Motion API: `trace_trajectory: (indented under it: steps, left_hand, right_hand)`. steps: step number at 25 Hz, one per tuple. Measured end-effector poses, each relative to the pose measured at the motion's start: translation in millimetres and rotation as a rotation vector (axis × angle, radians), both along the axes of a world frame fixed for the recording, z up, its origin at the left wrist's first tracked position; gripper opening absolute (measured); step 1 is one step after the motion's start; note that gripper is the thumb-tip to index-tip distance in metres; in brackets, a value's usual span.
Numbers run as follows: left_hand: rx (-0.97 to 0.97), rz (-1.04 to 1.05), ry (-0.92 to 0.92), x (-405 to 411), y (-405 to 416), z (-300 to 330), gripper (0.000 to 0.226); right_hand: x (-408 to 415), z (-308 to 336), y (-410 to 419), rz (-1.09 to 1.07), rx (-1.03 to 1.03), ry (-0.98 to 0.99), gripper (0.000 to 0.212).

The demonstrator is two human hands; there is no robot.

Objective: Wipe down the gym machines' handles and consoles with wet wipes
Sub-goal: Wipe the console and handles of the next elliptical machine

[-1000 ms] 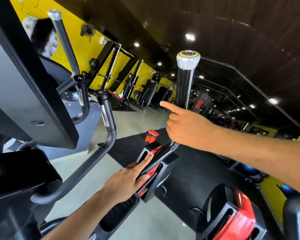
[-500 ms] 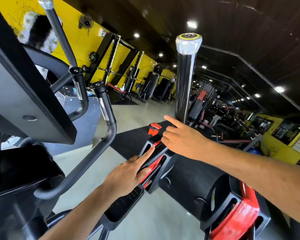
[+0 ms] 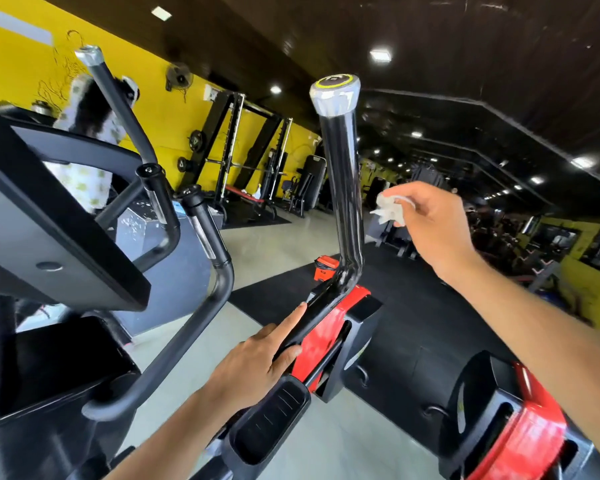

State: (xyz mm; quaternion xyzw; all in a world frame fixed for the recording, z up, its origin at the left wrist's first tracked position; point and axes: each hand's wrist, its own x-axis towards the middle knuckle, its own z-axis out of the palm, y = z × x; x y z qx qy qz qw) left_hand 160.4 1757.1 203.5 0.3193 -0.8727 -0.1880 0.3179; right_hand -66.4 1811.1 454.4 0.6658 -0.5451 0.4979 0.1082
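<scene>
**Black handle still bare, wipe hanging off to its right**

Right hand (image 3: 430, 223) pinches a small crumpled white wet wipe (image 3: 388, 207) at the fingertips, fingers curled round it. Wipe sits just beside the upright black handle (image 3: 342, 188), apart from it, about mid-height. Left hand (image 3: 257, 362) rests on the lower angled part of the same bar, index finger straight along it, thumb against the underside; looks like bracing, not a full grip.

Risks, as I judge them:
- Wipe is wadded small. Little contact area, so a pass may only streak one side of the tube. Back side and the silver end cap (image 3: 335, 95) are easy to miss.
- Pinch is light. Drag on the glossy tube could pull the wipe out of the fingers.
- Handle is a moving arm of the machine. If the left hand's bracing slips, the bar may swing under wiping pressure.
- Short grips (image 3: 205, 223) and the console panel (image 3: 59, 216) on the left look untouched; easy to skip.

Containers:
- Black recessed tray (image 3: 267, 424) below the left wrist: nothing visible inside, only moulded ridges.
- Orange box-like object (image 3: 326, 266) on the floor behind the bar: top appears shut, contents cannot tell.
- No wipe pack in view.
</scene>
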Motion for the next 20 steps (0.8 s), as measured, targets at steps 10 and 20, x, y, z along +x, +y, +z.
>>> trace_trajectory:
  steps: [10, 20]
  left_hand:
    - [0.036, 0.029, -0.035, 0, 6, 10, 0.062]
    - [0.018, 0.052, -0.019, 0, 7, 10, 0.061]
  right_hand:
    - [-30, -20, -77, 0.386, 0.951, -0.031, 0.029]
    - [-26, -24, -87, 0.507, 1.058, 0.044, 0.02]
